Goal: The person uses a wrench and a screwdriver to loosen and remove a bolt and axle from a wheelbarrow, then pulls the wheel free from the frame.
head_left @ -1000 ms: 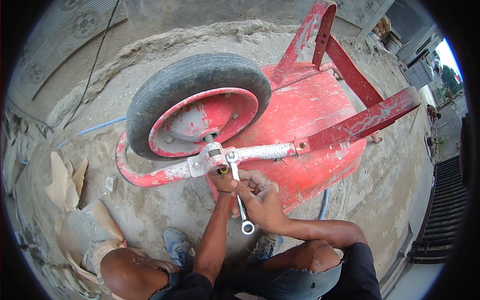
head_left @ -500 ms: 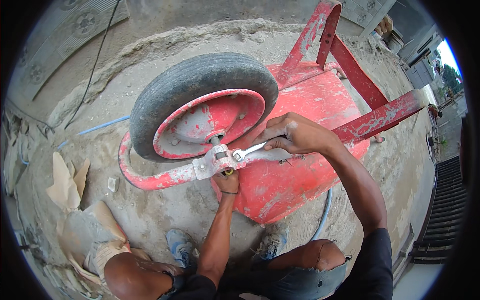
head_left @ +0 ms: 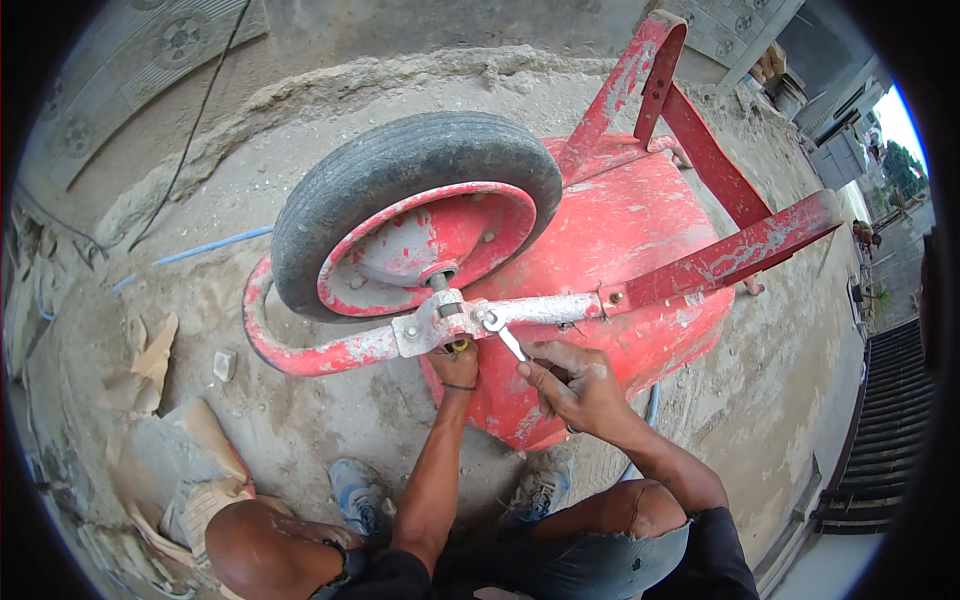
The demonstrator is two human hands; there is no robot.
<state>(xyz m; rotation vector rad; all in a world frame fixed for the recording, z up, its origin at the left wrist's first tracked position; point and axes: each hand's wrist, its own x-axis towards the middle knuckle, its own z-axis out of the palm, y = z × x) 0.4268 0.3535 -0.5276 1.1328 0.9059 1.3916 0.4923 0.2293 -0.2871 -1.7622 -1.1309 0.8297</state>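
Evidently, in the head view, the work centres on an upturned red wheelbarrow (head_left: 610, 225), its tray underside facing up from the dusty ground (head_left: 300, 430). Taking the bolt (head_left: 491, 319) on its front frame as the clock's centre, the rubber-tyred wheel (head_left: 430, 150) stands at 11 o'clock, the axle clamp (head_left: 443, 326) just beside it at 9, and the metal legs (head_left: 725, 240) reach out toward 2.

The right hand (head_left: 575, 385), at 4 o'clock, is closed around an open-end wrench (head_left: 512, 342), whose head meets the bolt. The left hand (head_left: 455, 366), at 7, tucks its fingers under the clamp, beside a small yellow-rimmed item (head_left: 459, 345); how wide or narrow its grip is, and whether it holds that item, I cannot tell.

To work this well, I would seat the wrench head fully and squarely over the flats, since a tilted or half-seated head is likely to slip and round the corners. Gripping farther back along the handle should give more leverage; steady pressure beats jerks, and the knuckles are best kept clear of the frame. The left hand does well to brace the clamp from below.

No brand, label or writing can be read on the wheelbarrow, tyre or wrench.
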